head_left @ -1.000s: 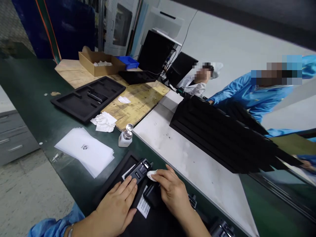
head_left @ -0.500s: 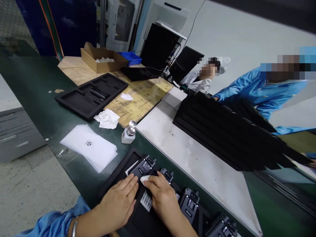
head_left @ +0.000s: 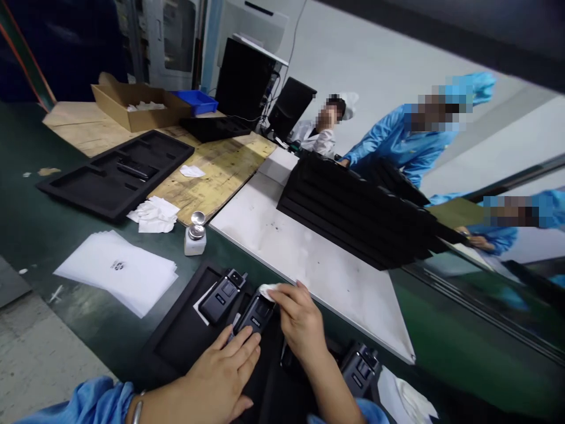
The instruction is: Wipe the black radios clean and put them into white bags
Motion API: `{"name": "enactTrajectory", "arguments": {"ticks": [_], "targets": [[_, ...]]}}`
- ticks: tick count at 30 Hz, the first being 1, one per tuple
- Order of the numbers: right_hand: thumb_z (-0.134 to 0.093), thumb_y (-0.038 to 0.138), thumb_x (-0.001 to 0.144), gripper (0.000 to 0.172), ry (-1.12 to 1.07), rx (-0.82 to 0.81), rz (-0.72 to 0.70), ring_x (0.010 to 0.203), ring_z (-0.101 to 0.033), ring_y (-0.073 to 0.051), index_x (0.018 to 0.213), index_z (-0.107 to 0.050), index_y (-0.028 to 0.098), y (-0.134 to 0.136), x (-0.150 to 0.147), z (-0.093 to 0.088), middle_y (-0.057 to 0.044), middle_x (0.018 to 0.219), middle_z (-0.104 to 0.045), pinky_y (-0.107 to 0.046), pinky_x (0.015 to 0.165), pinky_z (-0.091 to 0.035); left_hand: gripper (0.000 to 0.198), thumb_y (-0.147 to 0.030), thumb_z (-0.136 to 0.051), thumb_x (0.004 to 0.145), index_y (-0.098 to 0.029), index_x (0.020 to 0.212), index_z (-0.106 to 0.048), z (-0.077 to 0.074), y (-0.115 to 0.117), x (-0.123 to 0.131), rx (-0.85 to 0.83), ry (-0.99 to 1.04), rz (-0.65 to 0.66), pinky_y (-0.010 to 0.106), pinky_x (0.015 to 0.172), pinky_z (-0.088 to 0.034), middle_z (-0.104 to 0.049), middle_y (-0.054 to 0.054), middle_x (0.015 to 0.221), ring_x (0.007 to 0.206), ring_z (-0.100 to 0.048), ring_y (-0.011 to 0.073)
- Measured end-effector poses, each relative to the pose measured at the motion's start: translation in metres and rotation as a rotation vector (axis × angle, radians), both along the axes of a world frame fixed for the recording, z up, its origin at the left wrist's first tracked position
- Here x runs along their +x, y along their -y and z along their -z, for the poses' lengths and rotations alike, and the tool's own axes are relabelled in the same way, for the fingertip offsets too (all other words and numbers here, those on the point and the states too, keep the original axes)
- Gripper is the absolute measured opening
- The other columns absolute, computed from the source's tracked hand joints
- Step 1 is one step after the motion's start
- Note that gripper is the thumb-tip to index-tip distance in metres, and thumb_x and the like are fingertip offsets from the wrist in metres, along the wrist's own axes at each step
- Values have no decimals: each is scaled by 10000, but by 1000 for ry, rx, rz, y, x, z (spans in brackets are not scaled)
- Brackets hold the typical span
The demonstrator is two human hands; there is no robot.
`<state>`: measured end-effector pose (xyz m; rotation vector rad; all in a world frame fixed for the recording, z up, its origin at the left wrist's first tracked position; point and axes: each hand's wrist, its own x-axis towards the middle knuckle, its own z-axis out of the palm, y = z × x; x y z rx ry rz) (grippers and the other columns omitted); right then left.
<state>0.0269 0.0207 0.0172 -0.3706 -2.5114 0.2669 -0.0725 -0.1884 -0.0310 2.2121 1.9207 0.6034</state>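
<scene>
Near the counter's (head_left: 88, 306) edge, right fingers (head_left: 288, 292) pinch a wipe (head_left: 267, 291); left fingers (head_left: 238, 344) lie flat on a likely rigid handset (head_left: 255, 317), best side-gripped.

Radios (head_left: 222, 298) in near tray (head_left: 173, 344) (paper stack (head_left: 119, 269) left, bottle (head_left: 195, 243) behind).

Factory workshop, by look of it: green-topped counter (head_left: 30, 203), matching handheld devices (head_left: 223, 297) set in black foam tray (head_left: 170, 335), long black foam stack (head_left: 344, 206), pump bottle (head_left: 195, 242), open cardboard box (head_left: 126, 112); co-workers in blue smocks (head_left: 397, 138), blue caps (head_left: 480, 88); glass-doored cabinet (head_left: 176, 41) behind.
</scene>
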Motion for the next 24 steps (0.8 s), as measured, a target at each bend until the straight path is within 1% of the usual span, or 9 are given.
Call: {"name": "enactTrajectory", "arguments": {"ticks": [2, 4, 8, 11, 13, 16, 20, 22, 24], "targets": [[-437, 44, 901, 378, 59, 6, -90, 845, -671, -167, 979, -743, 252, -9, -13, 4, -39, 916, -712, -497, 1053, -445, 675, -357, -577, 903, -118, 1488, -340, -1, -4, 0, -42, -9, -3, 434, 1221, -104, -303, 100, 1578, 1466, -240, 265], [-423, 24, 899, 390, 101, 2, -178, 826, -670, -160, 971, -741, 239, -18, -14, 5, -41, 907, -714, -492, 1033, -467, 673, -261, -581, 871, -135, 1487, -342, -5, -5, -2, -66, -24, -3, 410, 1225, -74, -312, 79, 1577, 1462, -252, 244], [-406, 9, 892, 406, 188, 18, -285, 797, -668, -156, 976, -728, 243, -32, 19, 0, -35, 884, -704, -498, 1000, -494, 686, -160, -560, 818, -139, 1473, -358, -12, -6, -5, -60, -58, 12, 393, 1220, -116, -349, 62, 1561, 1447, -288, 227], [-400, -8, 873, 415, 207, 21, -286, 761, -668, -146, 951, -719, 247, -39, 41, -4, -23, 860, -696, -485, 994, -498, 697, -129, -556, 783, -130, 1457, -379, -14, -8, -4, -46, -84, 13, 396, 1207, -173, -386, 63, 1541, 1425, -333, 235], [-429, -1, 877, 380, 137, -8, -241, 812, -675, -146, 965, -711, 239, -39, 39, -7, -32, 907, -701, -468, 1016, -481, 709, -113, -549, 768, -129, 1457, -380, -14, -9, -3, -43, -102, 16, 399, 1200, -194, -395, 63, 1536, 1417, -347, 238], [-470, 16, 884, 351, 56, -41, -223, 874, -671, -151, 989, -718, 241, -32, 10, -6, -43, 963, -708, -468, 1050, -445, 718, -103, -538, 762, -132, 1461, -375, -14, -9, -2, -35, -132, 17, 407, 1202, -184, -368, 60, 1550, 1424, -335, 241], [-453, -2, 861, 397, 122, -27, -274, 815, -656, -154, 937, -745, 258, -27, -22, 1, -31, 898, -709, -482, 1024, -469, 721, -93, -535, 738, -139, 1445, -402, -8, -10, -4, -5, -168, 14, 414, 1203, -173, -392, 51, 1538, 1410, -359, 242], [-431, 7, 879, 399, 123, -11, -275, 820, -661, -154, 951, -740, 248, -28, -14, 4, -36, 906, -705, -483, 1014, -486, 696, -106, -538, 754, -142, 1438, -412, -6, -10, -5, 9, -168, 19, 411, 1201, -184, -408, 48, 1529, 1402, -373, 236], [-403, 10, 892, 406, 137, 17, -271, 817, -668, -153, 962, -731, 239, -31, 7, 5, -37, 904, -698, -499, 1010, -494, 631, -141, -533, 811, -143, 1433, -421, -6, -10, -5, 27, -158, 19, 404, 1195, -203, -424, 43, 1520, 1393, -388, 228]]}}
